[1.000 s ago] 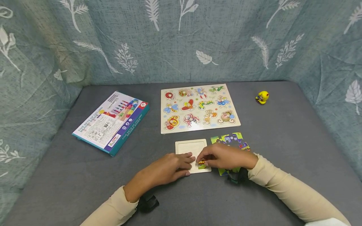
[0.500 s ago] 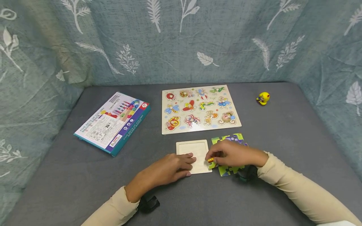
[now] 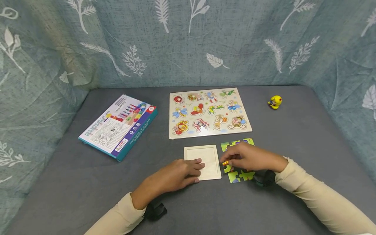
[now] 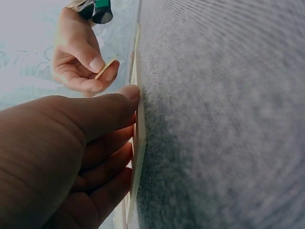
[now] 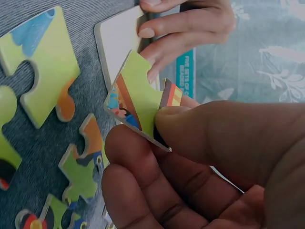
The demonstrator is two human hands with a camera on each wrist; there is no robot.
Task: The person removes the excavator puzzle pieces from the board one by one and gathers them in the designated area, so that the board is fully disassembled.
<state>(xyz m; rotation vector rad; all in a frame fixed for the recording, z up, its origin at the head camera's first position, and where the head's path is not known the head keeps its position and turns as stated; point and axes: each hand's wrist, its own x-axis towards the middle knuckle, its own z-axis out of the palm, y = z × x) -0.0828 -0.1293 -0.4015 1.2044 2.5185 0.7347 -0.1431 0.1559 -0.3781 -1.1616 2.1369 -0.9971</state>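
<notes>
My right hand [image 3: 249,156] pinches a green jigsaw puzzle piece [image 5: 136,90] between thumb and fingers, tilted, over the loose pieces. In the right wrist view the piece shows a red and yellow stripe. Below and around that hand lie several puzzle pieces [image 3: 234,177] on the grey table. My left hand [image 3: 186,173] rests with its fingers on the square wooden puzzle tray [image 3: 210,160]. The bare base of the tray shows beside those fingers. In the left wrist view the thumb [image 4: 128,92] touches the tray's edge.
A wooden insect peg board [image 3: 188,130] lies behind the tray. To the left is a white and teal boxed toy set [image 3: 117,127]. A small yellow toy figure [image 3: 275,102] stands at the back right. A leaf-patterned curtain [image 3: 188,58] hangs behind the table.
My right hand has carried the puzzle piece from over the tray rightward to the loose pieces, uncovering the tray's right side. The left hand has stayed on the tray.
</notes>
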